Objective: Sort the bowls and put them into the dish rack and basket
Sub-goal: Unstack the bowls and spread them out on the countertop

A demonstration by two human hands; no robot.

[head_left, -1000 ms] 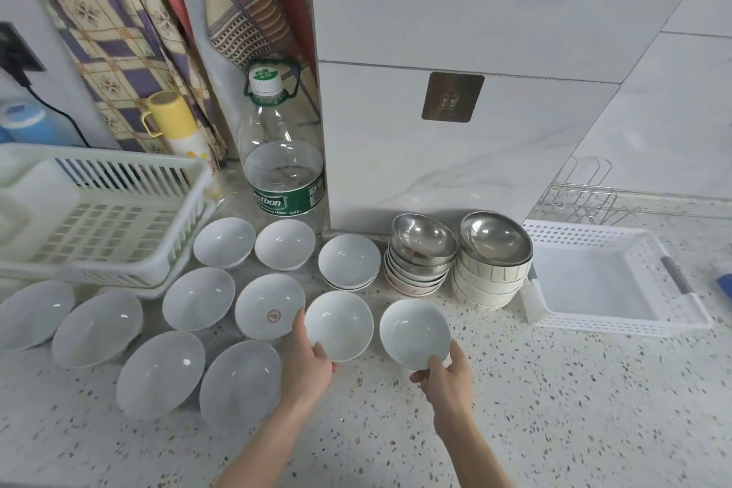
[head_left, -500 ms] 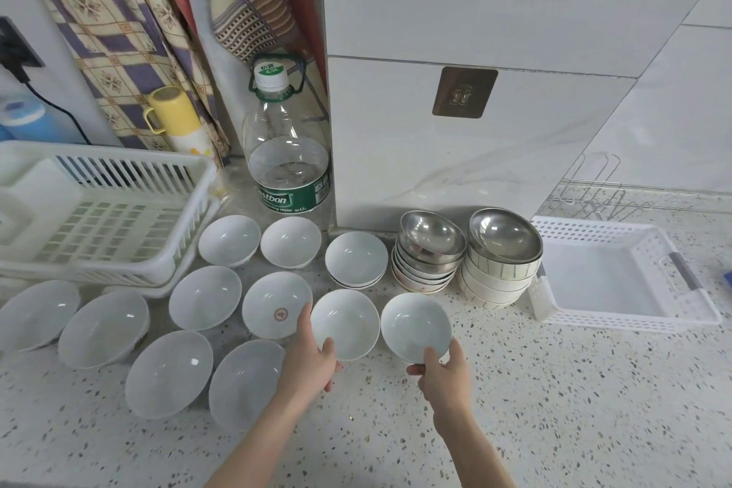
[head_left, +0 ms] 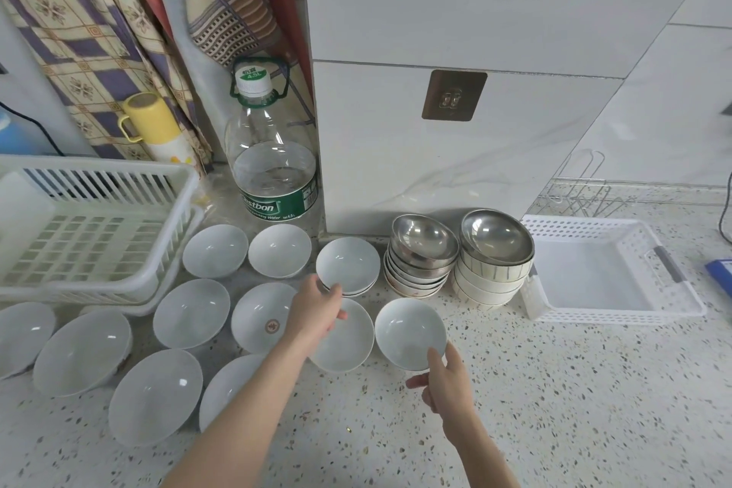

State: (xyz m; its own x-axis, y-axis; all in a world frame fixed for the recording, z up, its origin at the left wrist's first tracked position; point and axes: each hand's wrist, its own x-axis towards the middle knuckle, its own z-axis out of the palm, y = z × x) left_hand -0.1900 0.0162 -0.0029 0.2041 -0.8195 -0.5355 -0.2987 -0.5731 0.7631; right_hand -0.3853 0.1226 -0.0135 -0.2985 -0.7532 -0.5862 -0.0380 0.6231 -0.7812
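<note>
Several white bowls lie spread over the speckled counter. My right hand pinches the near rim of a small white bowl, thumb inside it. My left hand reaches over another white bowl, its fingertips at the near rim of a short stack of small white bowls; whether it grips is unclear. The white dish rack stands at the left and the white basket at the right, neither with a bowl in it.
Two stacks of bowls topped by steel bowls stand against the wall beside the basket. A big water bottle and a yellow cup stand behind the bowls. A wire rack lies at the back right.
My left hand has left the bowl near me and moved forward to the stack of small bowls. My right hand keeps hold of its bowl's rim.
</note>
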